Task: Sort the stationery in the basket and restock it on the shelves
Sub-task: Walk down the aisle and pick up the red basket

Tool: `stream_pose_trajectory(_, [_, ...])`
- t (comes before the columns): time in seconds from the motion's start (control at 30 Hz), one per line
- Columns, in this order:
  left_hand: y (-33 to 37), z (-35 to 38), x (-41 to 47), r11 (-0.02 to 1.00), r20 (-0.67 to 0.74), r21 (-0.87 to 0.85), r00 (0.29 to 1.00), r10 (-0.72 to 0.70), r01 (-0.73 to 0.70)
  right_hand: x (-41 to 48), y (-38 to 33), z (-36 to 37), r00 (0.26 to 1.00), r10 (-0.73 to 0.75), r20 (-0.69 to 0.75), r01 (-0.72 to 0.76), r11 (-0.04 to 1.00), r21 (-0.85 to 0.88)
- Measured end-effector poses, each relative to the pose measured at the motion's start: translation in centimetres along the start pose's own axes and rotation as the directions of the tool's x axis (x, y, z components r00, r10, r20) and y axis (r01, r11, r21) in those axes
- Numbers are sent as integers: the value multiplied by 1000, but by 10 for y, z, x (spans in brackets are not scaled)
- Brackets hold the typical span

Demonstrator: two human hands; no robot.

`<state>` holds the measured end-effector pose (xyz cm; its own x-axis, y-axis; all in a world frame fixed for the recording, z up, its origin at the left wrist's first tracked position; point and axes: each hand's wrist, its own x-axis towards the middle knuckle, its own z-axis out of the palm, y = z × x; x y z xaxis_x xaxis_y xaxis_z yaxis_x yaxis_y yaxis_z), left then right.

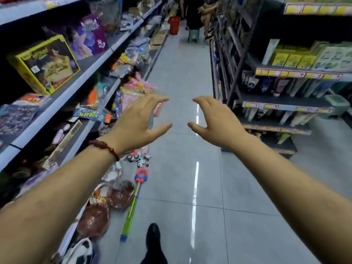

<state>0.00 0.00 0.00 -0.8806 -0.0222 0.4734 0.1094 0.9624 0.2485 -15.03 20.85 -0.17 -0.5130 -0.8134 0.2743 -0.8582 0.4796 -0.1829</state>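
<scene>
Your left grip point(137, 121) and right grip point(215, 121) are both released, fingers spread and loosely bent, grasping nothing, held out side by side and apart over the aisle floor point(181, 168). Red bead bracelet point(104, 149) on your left wrist. Left shelves point(89, 65) crammed with boxed and bagged toys, a yellow box point(43, 63) among them. Right shelves point(276, 101) carry tubes and boxes above yellow price tags. Red basket point(174, 24) sits far down the aisle on the floor near the left shelves, well apart from both grips; contents too small to tell. Rainbow stick toy point(133, 204) lies on the floor near your black shoe point(153, 233).
</scene>
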Motion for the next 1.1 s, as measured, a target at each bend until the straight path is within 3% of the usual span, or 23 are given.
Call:
stream_pose_trajectory(0.2, [-110, 38, 61, 999, 103, 23, 994, -25, 23, 108, 31, 55, 994, 61, 89, -62, 998, 5])
stream_pose_trajectory(0.63, [-350, 100, 277, 1000, 178, -11, 984, -7, 9, 377, 133, 130, 968, 213, 129, -222, 974, 53])
stream_pose_trajectory(1.1, [-600, 223, 590, 994, 206, -13, 973, -99, 104, 729, 355, 200, 963, 140, 232, -154, 987, 43])
